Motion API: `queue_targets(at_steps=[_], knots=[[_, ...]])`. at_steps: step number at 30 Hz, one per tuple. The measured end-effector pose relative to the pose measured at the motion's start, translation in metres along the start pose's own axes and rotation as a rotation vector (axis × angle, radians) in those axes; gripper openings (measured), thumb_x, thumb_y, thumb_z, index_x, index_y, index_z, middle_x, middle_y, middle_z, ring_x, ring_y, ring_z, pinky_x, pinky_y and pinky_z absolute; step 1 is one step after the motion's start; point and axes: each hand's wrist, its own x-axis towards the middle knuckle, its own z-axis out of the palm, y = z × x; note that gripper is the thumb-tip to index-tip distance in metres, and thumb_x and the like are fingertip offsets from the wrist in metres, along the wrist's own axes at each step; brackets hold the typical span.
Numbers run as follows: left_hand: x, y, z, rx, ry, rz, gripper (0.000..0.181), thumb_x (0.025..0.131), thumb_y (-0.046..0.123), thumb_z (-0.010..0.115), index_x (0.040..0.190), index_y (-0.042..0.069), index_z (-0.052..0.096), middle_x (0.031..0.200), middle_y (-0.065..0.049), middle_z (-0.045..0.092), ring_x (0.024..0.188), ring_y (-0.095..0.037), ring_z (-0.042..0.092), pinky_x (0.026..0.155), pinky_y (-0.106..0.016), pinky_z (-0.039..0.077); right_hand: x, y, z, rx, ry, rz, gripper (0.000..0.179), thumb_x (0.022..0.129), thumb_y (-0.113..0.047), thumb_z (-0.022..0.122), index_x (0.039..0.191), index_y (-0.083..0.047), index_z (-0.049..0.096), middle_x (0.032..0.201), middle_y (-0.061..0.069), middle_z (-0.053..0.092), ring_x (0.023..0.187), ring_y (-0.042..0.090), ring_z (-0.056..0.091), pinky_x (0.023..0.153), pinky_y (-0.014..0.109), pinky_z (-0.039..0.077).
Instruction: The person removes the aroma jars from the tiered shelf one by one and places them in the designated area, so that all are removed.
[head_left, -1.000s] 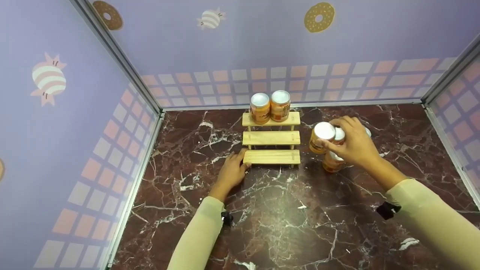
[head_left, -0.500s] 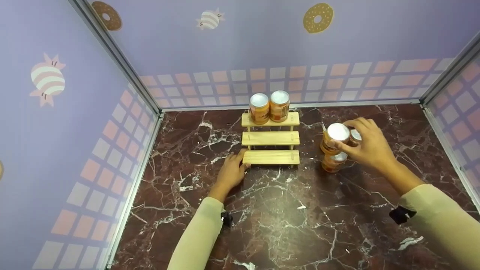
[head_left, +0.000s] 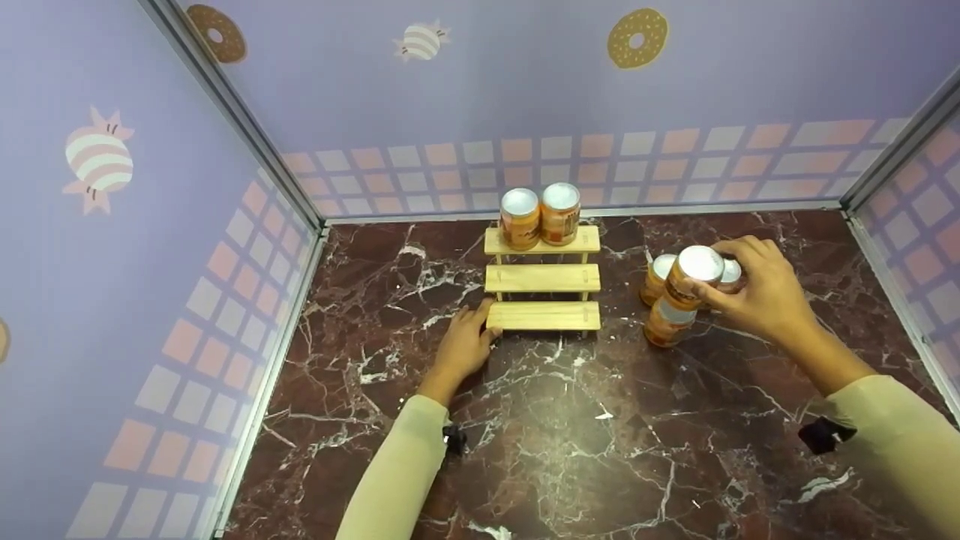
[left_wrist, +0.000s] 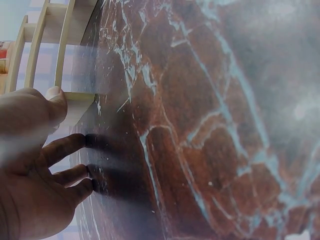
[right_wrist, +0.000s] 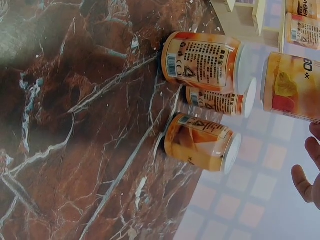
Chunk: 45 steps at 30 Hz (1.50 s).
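Note:
My right hand (head_left: 765,289) grips an orange can with a white top (head_left: 700,264), thumb on its near side and fingers behind. In the right wrist view this held can (right_wrist: 290,85) is raised above the tops of three similar standing cans, including a front can (right_wrist: 197,60) and a side can (right_wrist: 197,145). My left hand (head_left: 463,346) holds the left end of the lowest step of a three-step wooden rack (head_left: 542,278). In the left wrist view its thumb lies at the step's end, other fingers spread near the tabletop.
Two more orange cans, a left one (head_left: 520,219) and a right one (head_left: 561,214), stand side by side on the rack's top step. The dark marbled table (head_left: 570,435) is bounded by a patterned back wall (head_left: 480,90) and side walls.
My right hand has moved to the right with the can, away from the rack, uncovering one standing can behind it. The left hand and the rack stay where they were.

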Motion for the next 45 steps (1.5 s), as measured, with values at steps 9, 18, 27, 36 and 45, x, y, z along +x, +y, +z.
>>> queue_targets(at_steps=[9,18,27,36,45], knots=[[0.001,-0.002,0.003,0.015,0.026,0.030,0.065,0.107,0.039,0.070,0.166,0.023,0.049,0.148,-0.023,0.070,0.155,-0.053,0.049,0.128,-0.066,0.043,-0.008,0.010,-0.012,-0.015,-0.009,0.044,0.059,0.084,-0.019,0.096,0.130,0.007,0.068,0.121,0.029,0.069,0.113,0.047,0.058,0.100,0.066,0.047],[0.002,-0.003,0.004,0.014,0.034,0.040,0.063,0.107,0.040,0.070,0.164,0.022,0.051,0.147,-0.024,0.070,0.153,-0.055,0.051,0.128,-0.066,0.043,-0.018,0.023,-0.021,-0.036,0.002,0.064,0.059,0.082,-0.017,0.096,0.127,0.008,0.068,0.120,0.029,0.069,0.113,0.049,0.058,0.095,0.066,0.046],[0.002,-0.003,0.004,0.026,0.024,0.046,0.063,0.108,0.042,0.068,0.164,0.022,0.050,0.147,-0.025,0.070,0.154,-0.055,0.049,0.130,-0.065,0.041,-0.026,0.034,-0.025,-0.054,-0.017,0.107,0.062,0.083,-0.022,0.096,0.129,0.009,0.067,0.124,0.031,0.068,0.116,0.050,0.056,0.096,0.068,0.046],[0.001,-0.003,0.004,0.011,0.033,0.047,0.062,0.109,0.037,0.069,0.166,0.021,0.050,0.149,-0.023,0.069,0.154,-0.055,0.050,0.130,-0.064,0.042,-0.032,0.044,-0.020,-0.064,0.010,0.072,0.059,0.081,-0.018,0.096,0.126,0.009,0.068,0.118,0.029,0.069,0.107,0.046,0.056,0.090,0.056,0.043],[0.000,-0.002,0.003,0.014,0.024,0.030,0.063,0.108,0.041,0.069,0.166,0.024,0.049,0.150,-0.023,0.069,0.155,-0.054,0.049,0.129,-0.066,0.043,-0.042,0.052,-0.012,-0.048,0.008,0.092,0.058,0.081,-0.015,0.095,0.126,0.009,0.068,0.117,0.030,0.068,0.106,0.046,0.056,0.090,0.056,0.042]])
